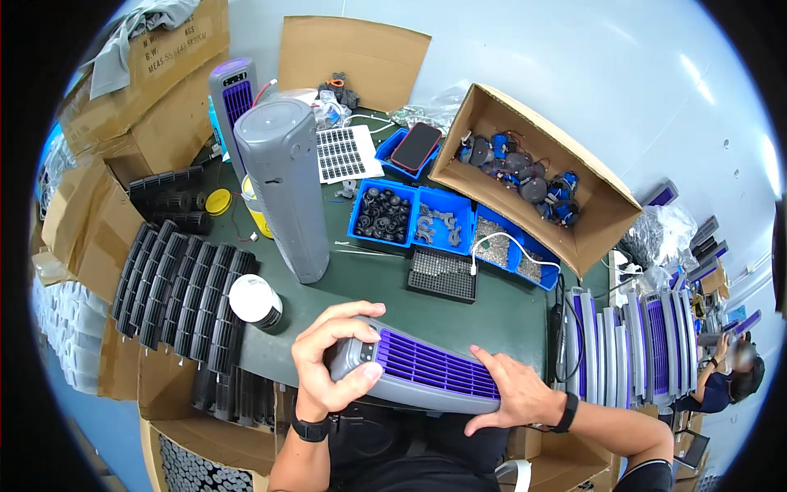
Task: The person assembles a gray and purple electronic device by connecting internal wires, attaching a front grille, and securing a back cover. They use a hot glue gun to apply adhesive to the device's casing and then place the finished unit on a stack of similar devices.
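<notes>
A small grey tower fan [434, 366] with a purple grille lies across the near edge of the green table, grille facing up. My left hand [324, 361] is wrapped round its left end, thumb and fingers on either side of the small button panel. At the fan's right end, my right hand [523, 394] grips the housing, with fingers over the far side and thumb on the near side. The fan's underside is hidden. Beyond my left hand stand a white-lidded round jar [255, 300] and an upright grey fan housing [283, 189].
Blue bins [383, 213] hold black knobs, grey clips and screws, beside a black grid tray [443, 275]. A cardboard box [533, 164] contains motors. Ribbed black fan rotors [176, 291] lie left; several fan housings [627, 348] stand right. Another person [725, 377] sits far right.
</notes>
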Motion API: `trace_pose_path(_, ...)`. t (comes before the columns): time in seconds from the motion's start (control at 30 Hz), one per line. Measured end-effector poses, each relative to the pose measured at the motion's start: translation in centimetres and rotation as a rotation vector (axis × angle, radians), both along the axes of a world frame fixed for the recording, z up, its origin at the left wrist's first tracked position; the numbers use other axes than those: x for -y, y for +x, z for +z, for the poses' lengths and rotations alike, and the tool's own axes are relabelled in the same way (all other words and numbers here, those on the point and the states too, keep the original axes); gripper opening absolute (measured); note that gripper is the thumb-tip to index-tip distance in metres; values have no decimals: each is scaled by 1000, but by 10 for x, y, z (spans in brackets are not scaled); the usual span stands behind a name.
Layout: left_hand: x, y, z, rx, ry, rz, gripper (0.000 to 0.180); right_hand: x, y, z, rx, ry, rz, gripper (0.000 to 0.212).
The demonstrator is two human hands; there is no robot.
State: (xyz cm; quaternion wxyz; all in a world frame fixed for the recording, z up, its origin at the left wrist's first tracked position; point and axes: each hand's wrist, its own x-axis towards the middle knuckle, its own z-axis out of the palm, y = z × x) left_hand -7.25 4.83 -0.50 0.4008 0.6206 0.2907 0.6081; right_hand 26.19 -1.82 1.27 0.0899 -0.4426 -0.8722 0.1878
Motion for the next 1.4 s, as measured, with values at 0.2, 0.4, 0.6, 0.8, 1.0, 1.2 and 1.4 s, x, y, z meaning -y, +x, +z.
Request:
trace_pose_path(0.2, -11, 6, 0, 13, 61, -50, 37, 9, -4, -12, -73, 64, -74, 133)
trace_pose_path(0.4, -20, 8, 12, -39, -150, -93, 50, -10, 1, 9, -214, -439, -102, 120)
trace_pose_path(0.6, -2, -15, 18, -204, 7, -172, 93, 9, 15, 16, -506, -1044, -22, 128)
trace_pose_path(0.8, -6, -13, -6, -19, -153, 137, 91, 48, 47, 46, -830, -664, -213, 156)
trace_pose_path(1.0, -3, -4, -26, 152, -265, 58, 85, 63, 6, 35, -732, 177, -292, 100)
trace_pose_path(1.2, -3, -5, -34, 123, -247, 20, 78, 68, 4, 35, -783, 209, -279, 95)
trace_pose_path(1.4, 16, -6, -21, 36, -232, 71, 65, 74, 12, 35, -841, 156, -252, 92)
